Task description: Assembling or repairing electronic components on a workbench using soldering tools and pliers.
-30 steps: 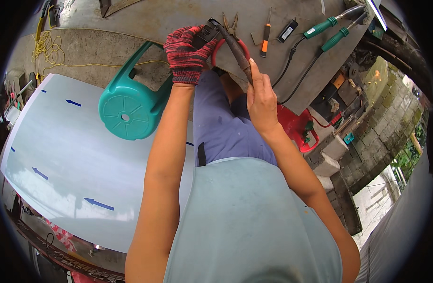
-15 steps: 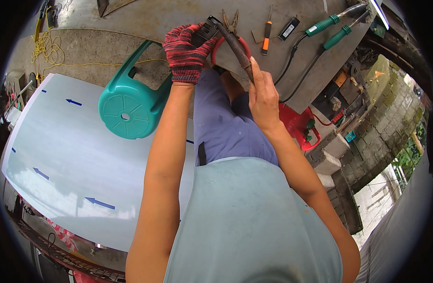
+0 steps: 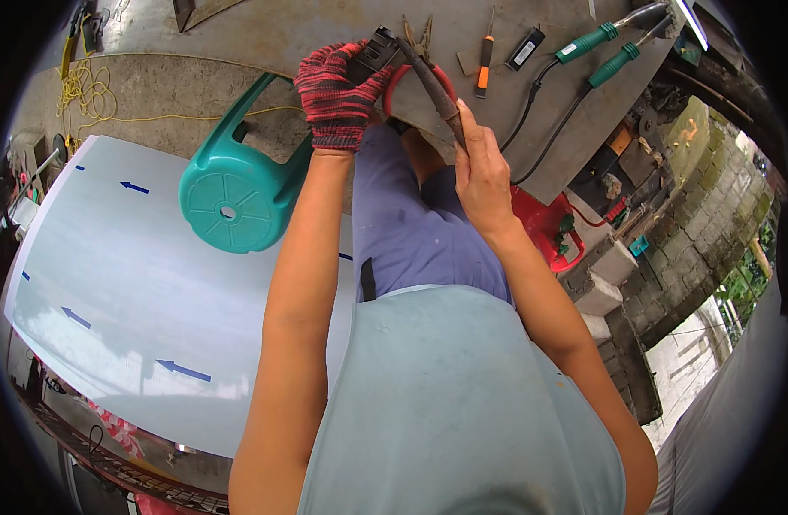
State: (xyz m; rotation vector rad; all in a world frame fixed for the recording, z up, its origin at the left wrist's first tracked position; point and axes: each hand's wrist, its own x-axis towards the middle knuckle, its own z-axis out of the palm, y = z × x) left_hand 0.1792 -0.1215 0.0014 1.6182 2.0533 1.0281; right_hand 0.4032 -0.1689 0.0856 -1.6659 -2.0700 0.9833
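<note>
My left hand [image 3: 338, 93], in a red and black knitted glove, grips a small black block-shaped part [image 3: 378, 50] at the edge of a grey metal workbench [image 3: 325, 30]. My bare right hand [image 3: 480, 167] holds the dark, worn handle of a long tool [image 3: 433, 86] whose tip reaches the black part. A red ring-shaped piece [image 3: 415, 77] lies just under the tool.
On the workbench lie pliers [image 3: 417, 36], an orange-handled screwdriver [image 3: 485, 64], a small black device [image 3: 526, 49] and two green-handled tools [image 3: 600, 51] with black cables. A teal plastic stool [image 3: 239, 193] lies tipped at my left. A large white sheet [image 3: 128, 292] with blue arrows lies below it.
Both hands have stayed almost still on the black part and the tool; the right hand shifted only slightly along the handle.
</note>
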